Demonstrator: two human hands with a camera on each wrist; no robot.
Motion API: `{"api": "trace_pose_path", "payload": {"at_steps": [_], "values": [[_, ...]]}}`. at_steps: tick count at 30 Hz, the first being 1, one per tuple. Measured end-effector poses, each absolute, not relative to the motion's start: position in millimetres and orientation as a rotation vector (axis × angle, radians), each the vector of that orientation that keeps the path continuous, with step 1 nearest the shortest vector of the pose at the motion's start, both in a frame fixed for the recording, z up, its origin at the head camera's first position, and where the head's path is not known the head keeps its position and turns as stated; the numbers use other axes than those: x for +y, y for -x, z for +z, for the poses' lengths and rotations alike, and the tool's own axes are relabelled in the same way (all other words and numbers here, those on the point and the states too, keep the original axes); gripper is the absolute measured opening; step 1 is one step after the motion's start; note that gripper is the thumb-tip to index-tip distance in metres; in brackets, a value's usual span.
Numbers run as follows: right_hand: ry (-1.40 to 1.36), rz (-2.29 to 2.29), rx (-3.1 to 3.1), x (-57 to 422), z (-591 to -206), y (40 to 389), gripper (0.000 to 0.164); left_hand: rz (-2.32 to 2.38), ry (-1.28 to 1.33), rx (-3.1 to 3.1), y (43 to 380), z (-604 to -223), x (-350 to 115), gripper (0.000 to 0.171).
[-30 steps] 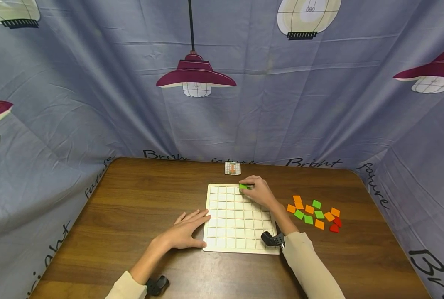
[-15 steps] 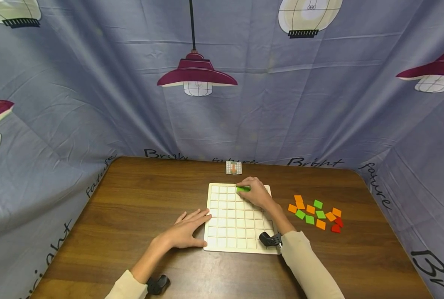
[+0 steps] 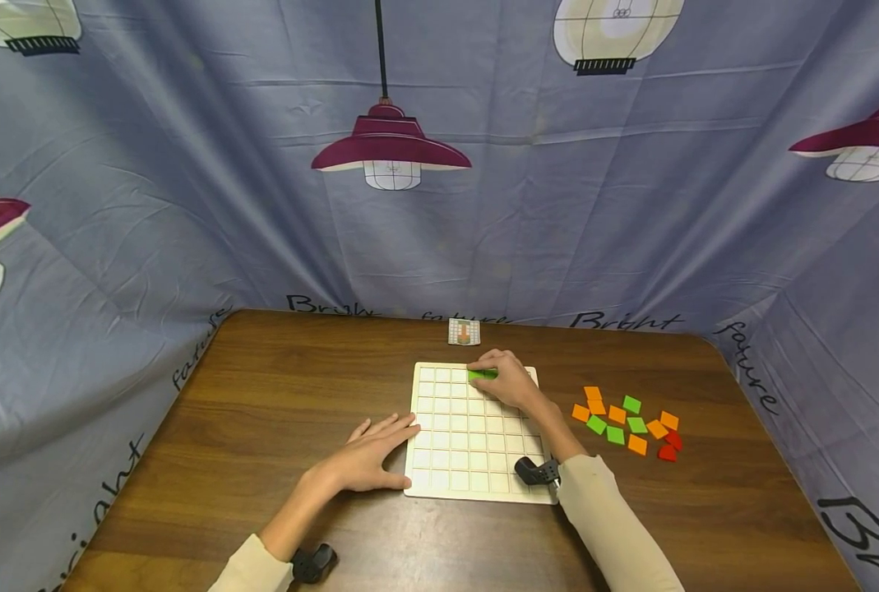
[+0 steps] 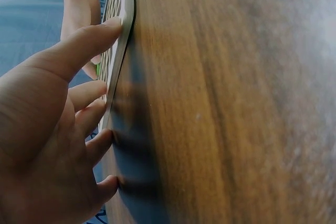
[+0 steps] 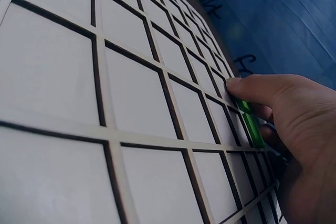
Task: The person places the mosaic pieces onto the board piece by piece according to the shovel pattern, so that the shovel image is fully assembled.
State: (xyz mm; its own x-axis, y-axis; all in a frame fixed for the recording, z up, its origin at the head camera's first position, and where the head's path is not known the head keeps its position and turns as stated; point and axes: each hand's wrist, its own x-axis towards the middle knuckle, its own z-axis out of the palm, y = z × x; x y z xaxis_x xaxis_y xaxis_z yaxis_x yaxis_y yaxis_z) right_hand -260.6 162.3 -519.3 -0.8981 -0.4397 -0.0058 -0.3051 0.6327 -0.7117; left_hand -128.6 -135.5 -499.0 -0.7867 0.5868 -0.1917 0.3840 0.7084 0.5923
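A pale wooden board (image 3: 450, 432) with a grid of square recesses lies on the table. My right hand (image 3: 509, 382) is over its far edge, thumb and fingers pinching a green square tile (image 3: 481, 374) at the far row. In the right wrist view, green shows under the thumb, and a green tile (image 5: 253, 129) sits in the recess beside it. The fingers behind the thumb are partly hidden. My left hand (image 3: 368, 456) lies spread at the board's left side. Its thumb rests on the board's near left corner, and the index fingertip is at the left rim.
Loose orange tiles (image 3: 637, 445), green tiles (image 3: 615, 435) and red pieces (image 3: 667, 452) lie scattered right of the board. A small card (image 3: 464, 332) with a printed grid pattern lies beyond it. A printed curtain (image 3: 528, 247) hangs behind the wooden table (image 3: 298, 370).
My right hand has shifted slightly left along the board's far edge with the green tile, then stayed there. The left hand keeps its place.
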Motion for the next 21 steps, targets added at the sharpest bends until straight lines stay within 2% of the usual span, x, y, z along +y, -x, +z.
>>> {"api": "trace_pose_path", "payload": {"at_steps": [21], "values": [[0.655, -1.136, 2.663, 162.1, -521.1, 262.8, 0.033, 0.766, -0.766, 2.542, 128.6, -497.8, -135.3, 0.081]]}}
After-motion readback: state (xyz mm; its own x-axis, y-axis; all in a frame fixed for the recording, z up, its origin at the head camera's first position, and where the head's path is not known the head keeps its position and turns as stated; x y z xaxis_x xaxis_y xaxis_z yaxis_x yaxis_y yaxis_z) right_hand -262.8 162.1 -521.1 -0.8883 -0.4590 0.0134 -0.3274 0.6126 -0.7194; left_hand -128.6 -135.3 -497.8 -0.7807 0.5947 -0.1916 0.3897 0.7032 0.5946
